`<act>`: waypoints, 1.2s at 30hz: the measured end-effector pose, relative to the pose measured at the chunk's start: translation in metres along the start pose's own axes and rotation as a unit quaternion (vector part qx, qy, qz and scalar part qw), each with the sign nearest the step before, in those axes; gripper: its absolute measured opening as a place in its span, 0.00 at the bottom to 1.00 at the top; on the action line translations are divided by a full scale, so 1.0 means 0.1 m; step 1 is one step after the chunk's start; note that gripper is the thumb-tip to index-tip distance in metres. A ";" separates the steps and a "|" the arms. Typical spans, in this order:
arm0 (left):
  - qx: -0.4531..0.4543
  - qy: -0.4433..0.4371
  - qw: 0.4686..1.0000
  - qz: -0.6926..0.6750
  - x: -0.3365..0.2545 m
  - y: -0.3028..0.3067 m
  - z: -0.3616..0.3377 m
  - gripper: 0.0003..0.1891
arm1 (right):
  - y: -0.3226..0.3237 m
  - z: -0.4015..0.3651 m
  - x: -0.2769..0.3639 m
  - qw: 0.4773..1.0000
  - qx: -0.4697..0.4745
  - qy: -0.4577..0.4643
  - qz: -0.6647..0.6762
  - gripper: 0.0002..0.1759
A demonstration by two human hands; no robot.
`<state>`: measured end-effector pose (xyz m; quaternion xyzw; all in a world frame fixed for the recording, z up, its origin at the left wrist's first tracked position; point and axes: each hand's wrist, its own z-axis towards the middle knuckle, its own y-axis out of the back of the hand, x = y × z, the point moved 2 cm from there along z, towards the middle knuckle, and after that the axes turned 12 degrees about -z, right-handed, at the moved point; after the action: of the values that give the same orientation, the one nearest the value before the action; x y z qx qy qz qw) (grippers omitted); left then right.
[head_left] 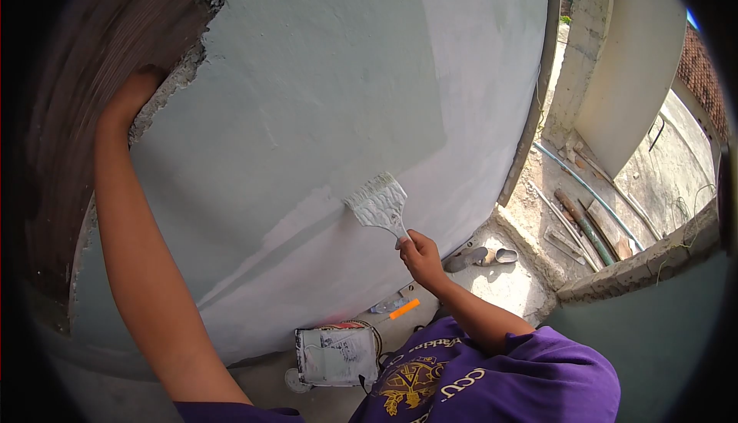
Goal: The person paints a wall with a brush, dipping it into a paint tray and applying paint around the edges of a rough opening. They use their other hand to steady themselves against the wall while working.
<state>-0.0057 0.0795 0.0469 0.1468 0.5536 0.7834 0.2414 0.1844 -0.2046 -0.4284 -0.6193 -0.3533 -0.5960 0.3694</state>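
My right hand [422, 258] is closed round the handle of a wide paintbrush [378, 202], whose paint-coated bristles lie against the wall [307, 116]. The wall shows pale green areas beside whiter ones. At the upper left, my left hand [140, 89] reaches to the rough broken edge of the wall, next to a dark brown ridged surface [84, 62]; its fingers are hidden in shadow. Below the brush, a paint-smeared container [337, 355] stands on the floor near the foot of the wall.
A pair of shoes [484, 258] lies on the floor to the right of my right hand. Pipes [588, 227] and strips of material lie beyond the wall's right edge. A low concrete ledge [646, 258] runs along the lower right. A concrete column [584, 46] rises at the upper right.
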 end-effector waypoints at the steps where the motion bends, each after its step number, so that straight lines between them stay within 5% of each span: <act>1: -0.006 0.009 1.000 -0.013 -0.02 -0.01 -0.02 0.20 | 0.01 0.00 0.01 1.000 -0.009 0.003 -0.007 0.15; 36: 0.015 -0.017 0.998 -0.051 0.27 -0.10 0.18 0.24 | 0.31 -0.05 -0.01 1.000 0.014 -0.017 -0.001 0.15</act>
<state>-0.0172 0.1112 0.0423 0.1351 0.5682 0.7590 0.2879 0.2093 -0.2239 -0.4305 -0.6237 -0.3681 -0.5808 0.3717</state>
